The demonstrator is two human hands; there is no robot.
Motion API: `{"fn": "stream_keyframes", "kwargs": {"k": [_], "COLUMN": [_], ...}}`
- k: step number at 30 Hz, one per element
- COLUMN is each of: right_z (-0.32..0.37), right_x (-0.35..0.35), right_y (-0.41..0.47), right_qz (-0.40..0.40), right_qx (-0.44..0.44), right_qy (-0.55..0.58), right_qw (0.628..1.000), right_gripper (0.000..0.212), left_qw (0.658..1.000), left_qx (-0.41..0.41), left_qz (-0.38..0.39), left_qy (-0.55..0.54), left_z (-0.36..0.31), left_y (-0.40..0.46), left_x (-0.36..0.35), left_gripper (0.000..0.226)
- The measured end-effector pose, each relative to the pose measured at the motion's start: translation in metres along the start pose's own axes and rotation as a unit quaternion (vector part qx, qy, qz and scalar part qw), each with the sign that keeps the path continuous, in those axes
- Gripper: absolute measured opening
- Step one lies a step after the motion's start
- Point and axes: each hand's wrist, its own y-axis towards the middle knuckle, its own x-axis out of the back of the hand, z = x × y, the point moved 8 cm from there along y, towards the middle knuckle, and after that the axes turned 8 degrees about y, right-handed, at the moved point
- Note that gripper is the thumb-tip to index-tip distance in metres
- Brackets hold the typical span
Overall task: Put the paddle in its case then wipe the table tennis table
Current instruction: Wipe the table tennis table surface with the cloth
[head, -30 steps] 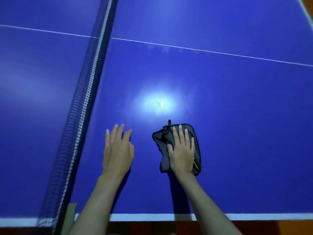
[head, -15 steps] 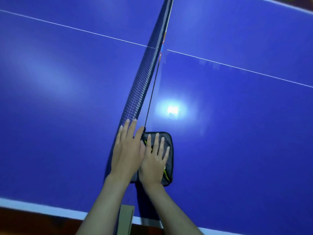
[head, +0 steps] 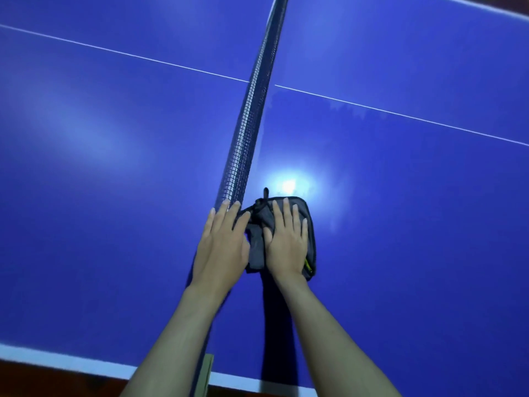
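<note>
The right hand (head: 287, 244) lies flat on a grey cloth (head: 310, 224), fingers straight and slightly spread, pressing it onto the table (head: 400, 224). The left hand (head: 221, 245) is just beside it, also flat with straight fingers, its thumb side touching the cloth's left part; its fingertips reach the foot of the net (head: 252, 116), and whether the palm rests on the table or on the net I cannot tell. The cloth is folded, dark-edged, with a small loop sticking up at its far side and a yellow-green strip showing at its near right corner. It sits just right of the net, nearer the table's near edge than its white centre line (head: 400, 115). A bright light reflection (head: 289, 184) glares on the blue surface just beyond the cloth. The net runs from the near edge away to the far edge. The paddle and its case are not in sight.
</note>
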Motion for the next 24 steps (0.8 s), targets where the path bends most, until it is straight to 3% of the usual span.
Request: {"fn": "stream_keyframes", "kwargs": {"k": [5,15,24], "right_z": [-0.099,-0.298,-0.467], "right_x": [0.044,0.135,0.212], "right_y": [0.014,0.023,0.012], "right_qz": [-0.024,-0.057,-0.076], "right_qx": [-0.034,-0.11,-0.163], "right_qy": [0.001,-0.004,-0.002], "right_qw": [0.999,0.992,0.984], "right_gripper": [0.066,0.064,0.064], "left_qw": [1.0,0.995,0.994], "left_qx": [-0.019,-0.096,-0.099], "left_qz": [0.007,0.006,0.026], "left_qy": [-0.003,-0.02,-0.033], "left_z": [-0.056,-0.247,-0.368], "left_y": [0.02,0.074,0.109], "left_x": [-0.017,-0.052,-0.085], "left_gripper": [0.047,0.047,0.057]}}
